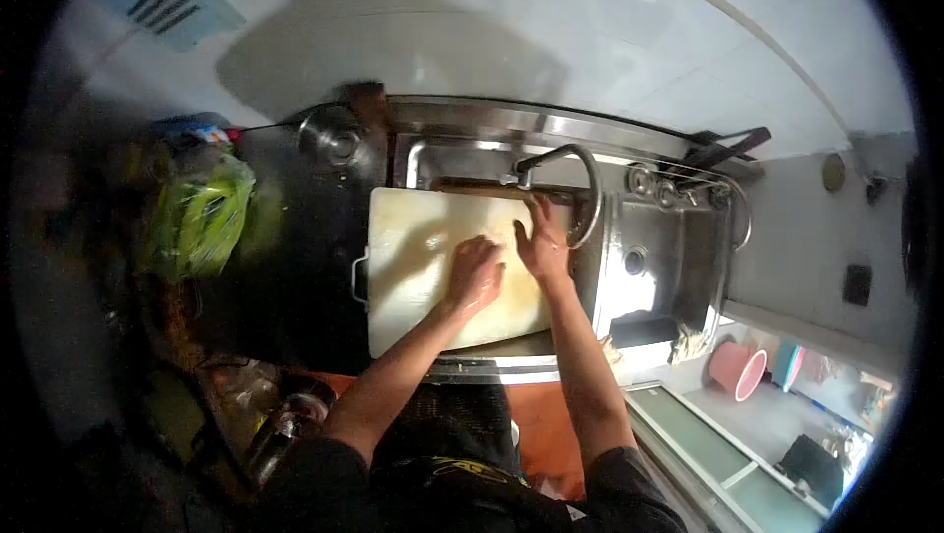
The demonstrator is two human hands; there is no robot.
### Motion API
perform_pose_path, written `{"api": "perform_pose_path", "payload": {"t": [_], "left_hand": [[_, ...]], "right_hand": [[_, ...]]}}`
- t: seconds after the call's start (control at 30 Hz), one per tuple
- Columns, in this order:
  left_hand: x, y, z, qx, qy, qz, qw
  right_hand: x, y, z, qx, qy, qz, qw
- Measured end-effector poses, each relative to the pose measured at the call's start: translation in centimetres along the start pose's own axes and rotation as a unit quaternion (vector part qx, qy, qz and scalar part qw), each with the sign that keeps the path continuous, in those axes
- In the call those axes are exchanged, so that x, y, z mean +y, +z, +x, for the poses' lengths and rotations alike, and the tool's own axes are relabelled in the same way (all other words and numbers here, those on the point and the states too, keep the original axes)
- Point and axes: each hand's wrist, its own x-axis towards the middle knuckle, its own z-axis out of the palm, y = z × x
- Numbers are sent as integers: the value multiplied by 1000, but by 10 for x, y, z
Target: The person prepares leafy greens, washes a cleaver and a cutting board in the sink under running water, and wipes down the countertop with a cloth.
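A white cutting board (408, 267) lies across the left sink basin. My left hand (476, 275) is over the middle of the board with its fingers curled in; whatever they hold, if anything, is hidden. Near the board's right edge, my right hand (542, 243) has its thumb apart from its stretched fingers, and nothing shows in it. Just beyond its fingertips stands the curved faucet (593, 184). Both hands look wet.
The right sink basin (678, 248) has a drain. Leafy greens in plastic (206, 213) lie on the dark counter at left, near a metal bowl (334, 140). A cloth (690, 344) hangs at the sink's front edge. A pink bucket (737, 370) stands at lower right.
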Motion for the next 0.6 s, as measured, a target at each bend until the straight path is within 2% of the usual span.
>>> {"api": "perform_pose_path", "payload": {"t": [0.03,0.07,0.1,0.13,0.17,0.2,0.23,0.27,0.3,0.33,0.37,0.4,0.43,0.47,0.5,0.53,0.57,0.6], "left_hand": [[-4,-34,-17,75,1,-19,997],[-6,-61,-35,127,-36,32,991],[-14,-87,-53,179,-73,93,977],[-34,-95,-70,201,-153,55,966],[-51,-102,-81,229,-194,77,951],[-70,-92,-67,132,-316,115,933],[-122,-81,-80,105,-333,105,931],[-136,-75,-81,43,-368,-25,928],[-169,-65,-84,-26,-389,-219,894],[-172,-77,-85,-55,-354,-318,878],[-170,-89,-82,-84,-312,-414,851],[-169,-101,-79,-81,-313,-418,849],[-169,-112,-77,-125,-312,-435,835],[-171,-117,-75,-175,-309,-453,818],[-183,-102,-80,-179,-337,-464,800],[-177,-111,-73,-234,-285,-384,847],[-175,-107,-71,-202,-225,-375,876],[-169,-115,-61,-265,-245,-387,848]], "right_hand": [[-25,1,17,-26,64,-38,997],[-53,-16,43,-155,173,-48,971],[-12,34,31,-4,59,-29,998],[29,83,19,143,-61,-43,987],[25,75,21,133,-80,-84,984],[56,90,29,113,-22,-94,989],[87,106,36,90,36,-106,990],[116,122,44,65,93,-121,986],[103,98,47,177,4,-240,955],[85,87,51,186,98,-63,976],[64,71,57,186,189,114,957],[15,32,68,140,226,-46,963],[61,61,60,241,328,89,909],[84,72,58,234,340,144,899],[104,65,52,232,353,188,887],[101,45,51,121,372,174,904],[77,34,50,162,339,149,915],[62,10,44,101,336,144,925]]}}
